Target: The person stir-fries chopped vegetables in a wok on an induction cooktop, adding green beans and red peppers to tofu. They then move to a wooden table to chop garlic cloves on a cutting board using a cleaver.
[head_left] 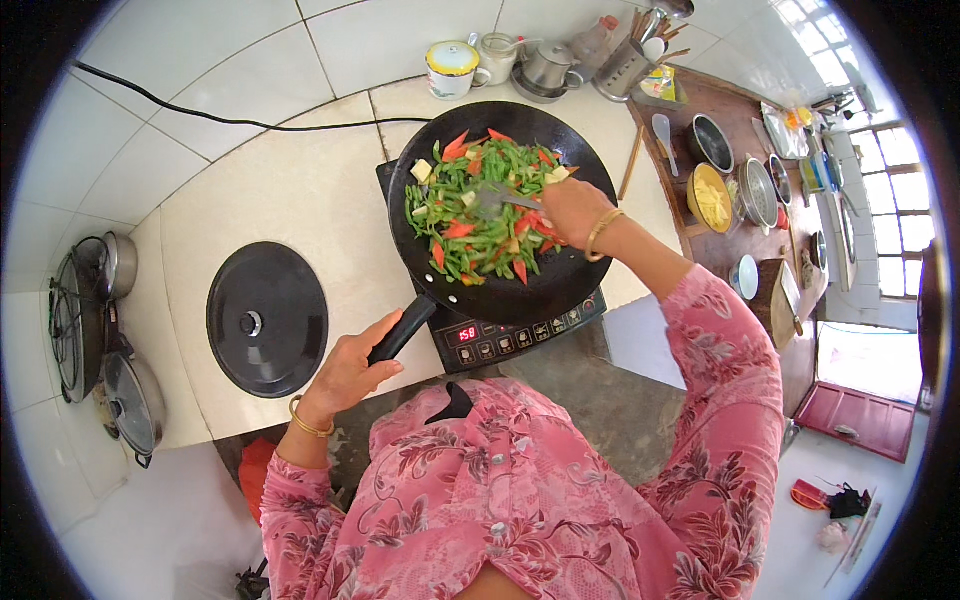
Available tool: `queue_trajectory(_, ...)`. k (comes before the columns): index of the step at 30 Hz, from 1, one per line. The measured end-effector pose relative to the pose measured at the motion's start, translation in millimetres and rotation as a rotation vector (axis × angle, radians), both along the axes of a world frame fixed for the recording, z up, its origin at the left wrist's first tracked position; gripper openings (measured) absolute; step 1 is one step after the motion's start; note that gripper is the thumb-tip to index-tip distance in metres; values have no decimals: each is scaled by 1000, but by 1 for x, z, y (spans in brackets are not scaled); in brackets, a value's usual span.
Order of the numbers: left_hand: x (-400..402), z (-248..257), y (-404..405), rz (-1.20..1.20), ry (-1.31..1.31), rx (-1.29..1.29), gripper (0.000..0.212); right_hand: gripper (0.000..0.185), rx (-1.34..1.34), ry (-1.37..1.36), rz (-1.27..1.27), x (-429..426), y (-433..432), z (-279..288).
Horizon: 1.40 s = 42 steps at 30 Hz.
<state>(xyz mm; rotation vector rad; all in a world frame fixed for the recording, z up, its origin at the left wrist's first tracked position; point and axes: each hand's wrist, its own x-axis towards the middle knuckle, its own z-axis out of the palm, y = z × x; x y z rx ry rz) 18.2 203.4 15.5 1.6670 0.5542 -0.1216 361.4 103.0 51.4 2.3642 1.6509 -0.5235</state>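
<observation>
A black wok (577, 277) rests on an induction cooker (517, 337) whose display is lit red. Inside lie sliced green vegetables (480, 240), likely peppers or beans, with red pieces and pale cubes among them. My left hand (349, 371) grips the wok's black handle (405, 328) at the front left. Over the wok's right side, my right hand (577, 210) is closed around a metal spatula (521, 201). The spatula's blade is blurred and partly buried in the vegetables; its grip is hidden by my fingers.
A black pan lid (268, 319) lies on the counter to the left. Behind the wok stand an enamel mug (451, 71), a glass jar (498, 56) and a metal utensil holder (622, 71). On the wooden table at right are a yellow bowl (709, 199) and a colander (757, 191). A black cable (225, 118) runs along the wall.
</observation>
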Motion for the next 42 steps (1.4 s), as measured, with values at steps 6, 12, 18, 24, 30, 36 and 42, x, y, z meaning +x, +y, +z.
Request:
queue_trajectory(6,2,1,1,-10,45,-11,67,17,10,-179,-48,58,-63,36)
queue_trajectory(12,4,-1,4,-38,43,-27,68,20,-98,-64,-70,63,-93,-8)
queue_trajectory(18,-1,-2,3,-18,52,-31,68,20,197,127,37,36,-32,-30)
queue_trajectory(24,1,-3,-2,-11,-1,33,66,24,293,244,33,47,17,-21)
queue_trajectory(30,0,-3,-2,-34,-7,122,65,32,205,778,-581,-4,49,-10)
queue_trajectory(36,0,-7,-4,-23,-67,149,67,27,201,458,-32,-6,38,-53)
queue_trajectory(42,-2,-10,-5,8,-91,137,67,13,3,65,219,-18,5,2)
